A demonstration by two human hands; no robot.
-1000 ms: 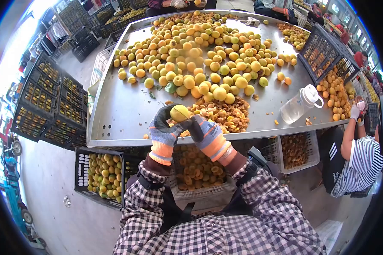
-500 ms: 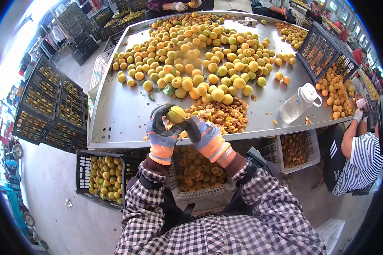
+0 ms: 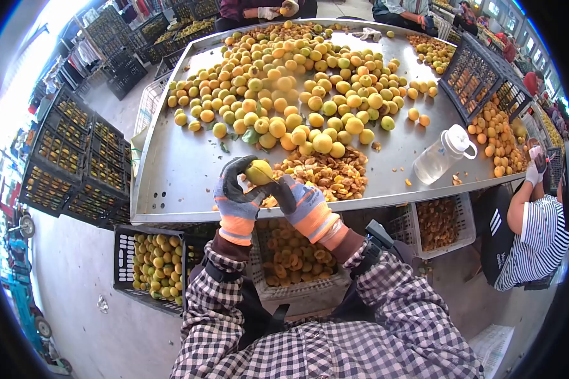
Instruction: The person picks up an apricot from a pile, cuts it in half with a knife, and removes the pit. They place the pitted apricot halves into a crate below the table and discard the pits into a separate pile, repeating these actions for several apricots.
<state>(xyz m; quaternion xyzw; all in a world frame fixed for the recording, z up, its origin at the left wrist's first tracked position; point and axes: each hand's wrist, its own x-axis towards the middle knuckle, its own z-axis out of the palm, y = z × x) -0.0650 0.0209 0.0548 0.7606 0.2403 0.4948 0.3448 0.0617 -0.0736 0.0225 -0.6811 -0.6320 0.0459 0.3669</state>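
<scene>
In the head view, my left hand [image 3: 237, 191], in a grey and orange glove with dark fingertips, is closed around a yellow-green fruit [image 3: 258, 172] above the table's near edge. A dark line runs along the fruit. My right hand [image 3: 300, 201], gloved alike, has its fingers pressed together at the fruit's right side; what they grip there is too small to name. Behind and right of my hands lies a heap of cut fruit pieces [image 3: 335, 175]. Whole fruits [image 3: 322, 143] are piled beyond it on the metal table [image 3: 189, 167].
A clear bottle [image 3: 437, 158] with a white lid stands at the right. Below the table edge are a fruit-filled black crate [image 3: 125, 256], a crate of halves [image 3: 300, 289] and a white crate [image 3: 464, 215]. Co-workers sit at the right [image 3: 534, 221] and across the table [image 3: 401, 14].
The fruit and my left hand have shifted very slightly left. My right hand has moved slightly left too, still against the fruit.
</scene>
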